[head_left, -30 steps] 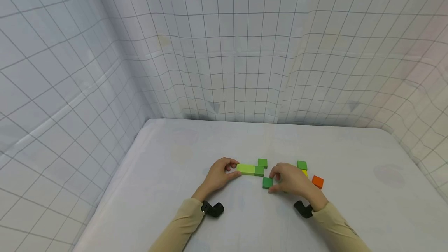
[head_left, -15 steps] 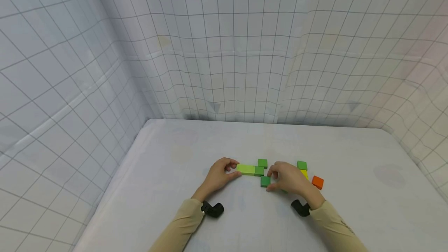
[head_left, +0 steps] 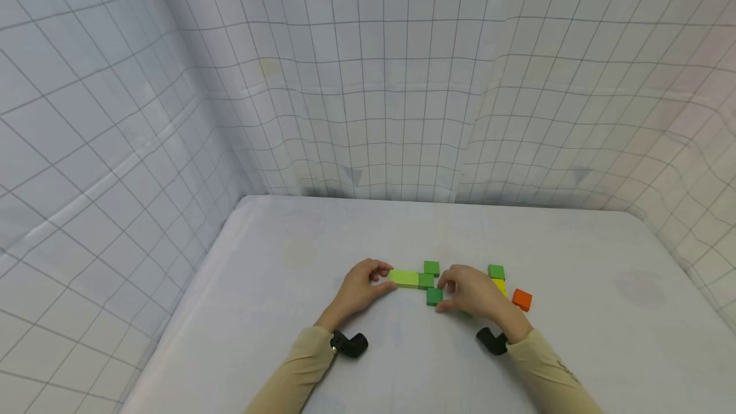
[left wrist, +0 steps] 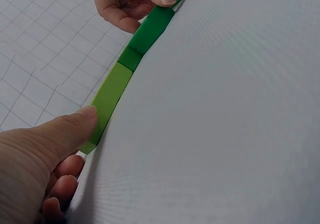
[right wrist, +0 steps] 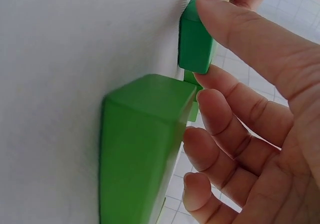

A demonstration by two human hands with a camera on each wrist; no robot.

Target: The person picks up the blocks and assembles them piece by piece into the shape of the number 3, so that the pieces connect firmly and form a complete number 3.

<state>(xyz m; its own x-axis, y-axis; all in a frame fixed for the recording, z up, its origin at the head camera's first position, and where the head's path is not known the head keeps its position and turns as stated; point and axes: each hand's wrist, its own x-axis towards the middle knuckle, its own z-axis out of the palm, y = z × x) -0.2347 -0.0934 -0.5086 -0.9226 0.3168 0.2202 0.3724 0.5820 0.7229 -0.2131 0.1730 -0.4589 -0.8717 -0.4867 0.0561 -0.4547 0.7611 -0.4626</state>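
In the head view, my left hand pinches the left end of a long light green block between thumb and fingers. A green block adjoins its right end, and another green block sits just behind that one. With thumb and forefinger, my right hand pinches a darker green block close to the front of the row. The right wrist view shows the thumb on one side of this darker block. A large green block lies nearer that camera, mostly hidden under my right hand in the head view.
Right of my right hand lie a green block, a partly covered yellow block and an orange-red block. The white-covered table meets gridded white curtains at the back and sides.
My right hand has slid the darker green block a short way left and slightly back, closer to the row. My left hand and the light green block have stayed in place.
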